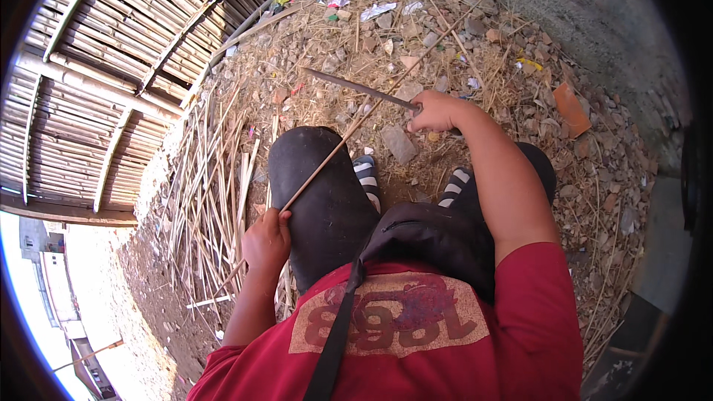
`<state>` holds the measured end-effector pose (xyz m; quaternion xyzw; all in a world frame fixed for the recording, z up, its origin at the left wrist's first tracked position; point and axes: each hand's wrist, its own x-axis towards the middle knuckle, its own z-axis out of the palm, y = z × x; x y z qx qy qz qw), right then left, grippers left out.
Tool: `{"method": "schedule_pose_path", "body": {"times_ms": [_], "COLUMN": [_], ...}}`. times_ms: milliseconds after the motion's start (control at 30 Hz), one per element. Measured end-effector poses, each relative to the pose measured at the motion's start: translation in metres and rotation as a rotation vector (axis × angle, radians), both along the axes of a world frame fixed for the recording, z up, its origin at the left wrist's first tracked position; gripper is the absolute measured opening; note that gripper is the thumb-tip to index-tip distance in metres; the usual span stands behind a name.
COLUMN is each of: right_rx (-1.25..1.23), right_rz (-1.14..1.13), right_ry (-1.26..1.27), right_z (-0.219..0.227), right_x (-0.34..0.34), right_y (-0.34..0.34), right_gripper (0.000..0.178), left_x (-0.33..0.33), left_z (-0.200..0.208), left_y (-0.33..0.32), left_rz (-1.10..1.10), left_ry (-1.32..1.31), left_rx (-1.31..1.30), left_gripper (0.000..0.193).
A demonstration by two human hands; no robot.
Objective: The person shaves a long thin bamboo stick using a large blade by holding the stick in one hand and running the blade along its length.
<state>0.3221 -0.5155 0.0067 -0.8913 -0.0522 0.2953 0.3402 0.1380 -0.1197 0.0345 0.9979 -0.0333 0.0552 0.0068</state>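
My left hand (266,241) is closed round a long thin brown stick (324,162), beside my left knee. From that grip the stick slants up and away to the right, across the knee and over the rubble. In my right hand (440,113), held out in front of my knees, is a knife (353,86) with a long, narrow dark blade. Its blade points left and crosses the line of the stick near the middle; whether the two touch I cannot tell. Most of the knife's handle is hidden by my fingers.
Several cut sticks (212,186) lie piled on the ground to my left. A bamboo slat wall (126,37) stands at the far left, a brick wall (587,15) at the far right. Broken bricks, straw and litter cover the ground; a large orange brick piece (571,110) lies at right.
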Motion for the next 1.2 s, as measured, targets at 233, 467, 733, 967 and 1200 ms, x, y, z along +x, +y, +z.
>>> {"method": "schedule_pose_path", "body": {"times_ms": [233, 467, 733, 967, 1200], "right_rx": [-0.018, -0.061, -0.202, -0.073, -0.131], "right_rz": [0.002, 0.104, 0.200, 0.011, 0.105], "right_ry": [-0.171, 0.098, -0.312, -0.261, -0.109], "right_z": [-0.003, -0.018, 0.002, -0.005, 0.000], "right_x": [-0.003, -0.003, -0.019, -0.009, 0.001], "right_y": [0.005, 0.006, 0.041, 0.016, 0.006], "right_gripper": [0.054, 0.058, 0.056, 0.053, 0.057], "left_x": [0.000, 0.004, 0.003, 0.005, 0.011], "left_z": [0.005, 0.000, -0.005, -0.008, -0.004], "left_y": [0.001, 0.003, 0.008, 0.007, 0.000], "left_rz": [0.009, -0.027, -0.048, -0.017, 0.003], "left_ry": [0.040, -0.021, -0.003, 0.006, 0.021], "left_rx": [0.010, 0.030, -0.017, -0.015, -0.003], "left_gripper": [0.031, 0.029, 0.031, 0.031, 0.033]}}
